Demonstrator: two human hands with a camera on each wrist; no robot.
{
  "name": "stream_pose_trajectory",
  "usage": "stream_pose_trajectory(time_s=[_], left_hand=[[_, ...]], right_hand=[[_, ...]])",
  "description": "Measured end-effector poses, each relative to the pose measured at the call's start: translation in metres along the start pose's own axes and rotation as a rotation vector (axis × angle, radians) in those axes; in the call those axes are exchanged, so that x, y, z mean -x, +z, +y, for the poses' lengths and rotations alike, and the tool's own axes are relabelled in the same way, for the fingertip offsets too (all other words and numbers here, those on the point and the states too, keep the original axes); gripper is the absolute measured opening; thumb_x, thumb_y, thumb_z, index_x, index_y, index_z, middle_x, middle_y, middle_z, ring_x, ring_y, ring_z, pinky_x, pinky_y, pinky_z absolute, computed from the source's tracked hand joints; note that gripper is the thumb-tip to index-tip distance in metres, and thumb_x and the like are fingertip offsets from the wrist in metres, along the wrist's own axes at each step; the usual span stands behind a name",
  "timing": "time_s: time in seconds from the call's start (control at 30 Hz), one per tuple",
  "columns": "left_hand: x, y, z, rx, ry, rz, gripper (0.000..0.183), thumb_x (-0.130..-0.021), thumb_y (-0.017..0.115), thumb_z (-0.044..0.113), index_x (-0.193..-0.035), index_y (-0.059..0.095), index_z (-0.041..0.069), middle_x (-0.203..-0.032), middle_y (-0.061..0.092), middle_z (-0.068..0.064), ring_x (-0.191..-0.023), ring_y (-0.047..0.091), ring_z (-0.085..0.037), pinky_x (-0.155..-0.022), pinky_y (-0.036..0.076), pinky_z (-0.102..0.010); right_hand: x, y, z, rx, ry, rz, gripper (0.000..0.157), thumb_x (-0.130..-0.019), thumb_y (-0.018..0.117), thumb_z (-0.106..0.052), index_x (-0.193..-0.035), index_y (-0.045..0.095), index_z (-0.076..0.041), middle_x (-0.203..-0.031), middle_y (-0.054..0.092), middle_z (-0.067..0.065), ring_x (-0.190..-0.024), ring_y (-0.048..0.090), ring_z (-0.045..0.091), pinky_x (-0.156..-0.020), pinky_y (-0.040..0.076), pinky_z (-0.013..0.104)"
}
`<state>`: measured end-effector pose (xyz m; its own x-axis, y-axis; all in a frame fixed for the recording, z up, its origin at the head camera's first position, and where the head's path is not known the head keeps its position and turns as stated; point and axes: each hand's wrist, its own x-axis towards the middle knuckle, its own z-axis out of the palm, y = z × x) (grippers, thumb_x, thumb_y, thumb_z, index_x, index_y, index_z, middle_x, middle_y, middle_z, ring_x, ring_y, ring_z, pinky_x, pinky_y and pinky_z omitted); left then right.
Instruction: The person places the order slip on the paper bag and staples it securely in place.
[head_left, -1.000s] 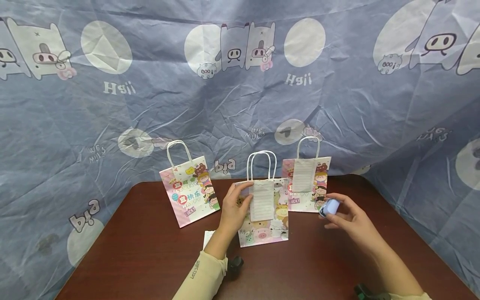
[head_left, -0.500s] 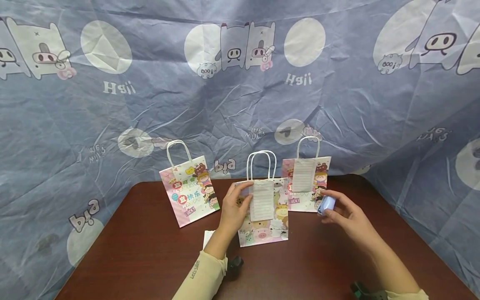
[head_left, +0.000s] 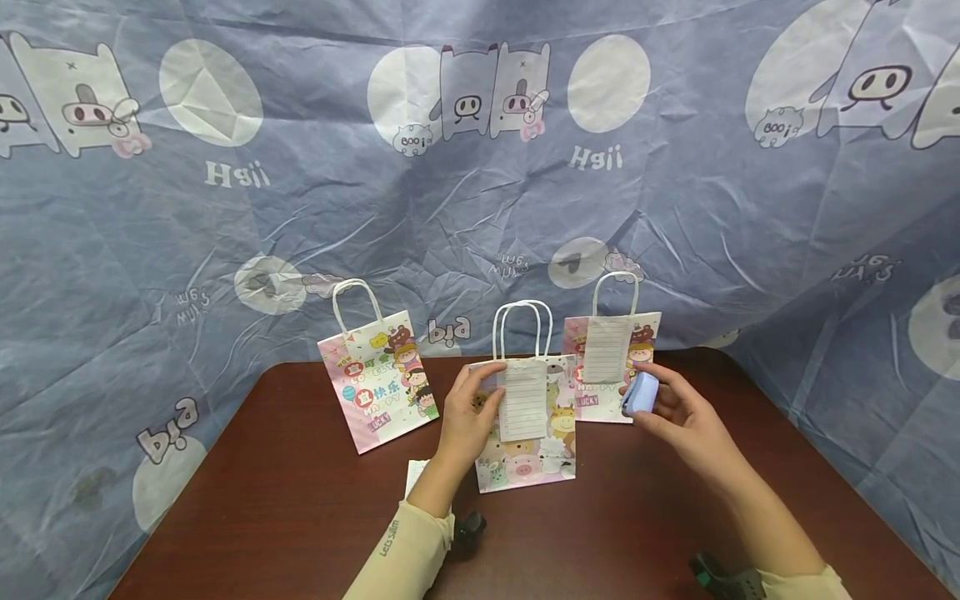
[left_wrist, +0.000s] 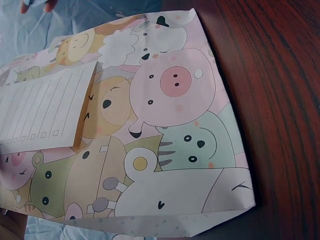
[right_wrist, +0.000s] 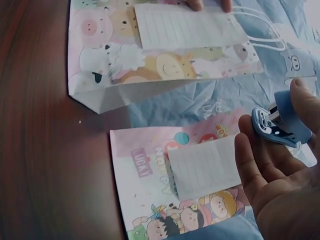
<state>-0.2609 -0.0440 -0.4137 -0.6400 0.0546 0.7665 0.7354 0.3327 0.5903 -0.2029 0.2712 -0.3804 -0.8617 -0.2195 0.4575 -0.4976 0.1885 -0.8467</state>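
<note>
A paper gift bag with cartoon animals [head_left: 525, 462] stands mid-table, a lined paper slip [head_left: 523, 408] lying flat against its upper front. My left hand [head_left: 468, 417] pinches the slip and the bag at their upper left edge. In my right hand [head_left: 690, 417] is a small blue stapler [right_wrist: 282, 120], held between thumb and fingers, its jaws apart. The right wrist view shows it in the air, to the side of the animal bag's handles [right_wrist: 260, 27]. The left wrist view shows the bag's lower front and the slip's checkbox end [left_wrist: 45, 115].
Behind on the right stands a pink-and-white gift bag [head_left: 588, 408] with its own lined slip [head_left: 607, 350]. Another pink-and-white bag [head_left: 378, 383] is at the left. A loose paper [head_left: 416, 475] lies beside my left forearm. A printed blue cloth [head_left: 480, 208] hangs behind the table [head_left: 300, 517].
My right hand has moved left and slightly up with the stapler, toward the animal bag, turning it more upright. My left hand and the bags stay put.
</note>
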Motion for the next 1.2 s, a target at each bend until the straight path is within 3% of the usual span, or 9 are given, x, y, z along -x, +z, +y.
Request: stream_pose_trajectory(time_s=[0.23,0.53,0.73,0.83,1.07,1.2], left_hand=[[-0.001,0.0,-0.001,-0.001,0.021,0.004,0.042,-0.086,0.073,-0.001,-0.124,0.066,0.017,-0.115,0.065,-0.005,-0.089,0.06,-0.015,-0.074,0.05,-0.023],[-0.001,-0.001,0.0,0.003,0.014,0.004,0.042,-0.087,0.072,-0.002,-0.125,0.066,0.017,-0.112,0.064,-0.006,-0.073,0.052,-0.009,-0.062,0.047,-0.02],[0.001,0.001,0.001,0.007,0.016,-0.002,0.042,-0.087,0.072,-0.001,-0.125,0.066,0.017,-0.113,0.064,-0.006,-0.077,0.056,-0.009,-0.066,0.049,-0.02],[0.001,0.002,0.0,0.002,0.028,-0.001,0.042,-0.087,0.073,-0.001,-0.125,0.066,0.016,-0.114,0.064,-0.006,-0.082,0.058,-0.012,-0.071,0.05,-0.022],[0.0,0.0,0.001,0.005,0.022,-0.002,0.043,-0.087,0.072,-0.003,-0.125,0.066,0.016,-0.112,0.063,-0.007,-0.067,0.05,-0.006,-0.06,0.047,-0.019],[0.002,0.0,0.001,0.003,0.021,0.0,0.043,-0.087,0.072,-0.002,-0.125,0.066,0.017,-0.11,0.063,-0.007,-0.067,0.047,-0.004,-0.059,0.046,-0.019]], right_hand=[[-0.008,0.007,-0.005,0.034,-0.059,-0.001,0.067,-0.09,0.064,0.009,-0.15,0.038,-0.006,-0.116,0.063,-0.003,-0.099,0.065,0.005,-0.077,0.056,0.02],[-0.018,0.021,-0.014,0.017,-0.086,0.001,0.071,-0.087,0.066,0.011,-0.149,0.034,0.0,-0.117,0.066,-0.007,-0.097,0.065,0.003,-0.077,0.056,0.018],[-0.02,0.03,-0.016,0.024,-0.078,0.004,0.061,-0.086,0.068,0.01,-0.14,0.04,0.01,-0.117,0.068,-0.013,-0.098,0.065,0.0,-0.078,0.055,0.017],[-0.022,0.034,-0.018,0.045,-0.062,0.014,0.062,-0.085,0.07,0.009,-0.14,0.04,0.009,-0.114,0.067,-0.015,-0.096,0.065,0.0,-0.078,0.055,0.017],[-0.031,0.042,-0.026,0.083,-0.085,0.016,0.063,-0.084,0.073,0.008,-0.139,0.044,0.004,-0.112,0.066,-0.017,-0.093,0.066,0.002,-0.078,0.056,0.018],[-0.034,0.047,-0.028,0.126,-0.123,0.027,0.062,-0.082,0.074,0.009,-0.137,0.046,0.004,-0.107,0.066,-0.019,-0.093,0.064,0.001,-0.078,0.054,0.017]])
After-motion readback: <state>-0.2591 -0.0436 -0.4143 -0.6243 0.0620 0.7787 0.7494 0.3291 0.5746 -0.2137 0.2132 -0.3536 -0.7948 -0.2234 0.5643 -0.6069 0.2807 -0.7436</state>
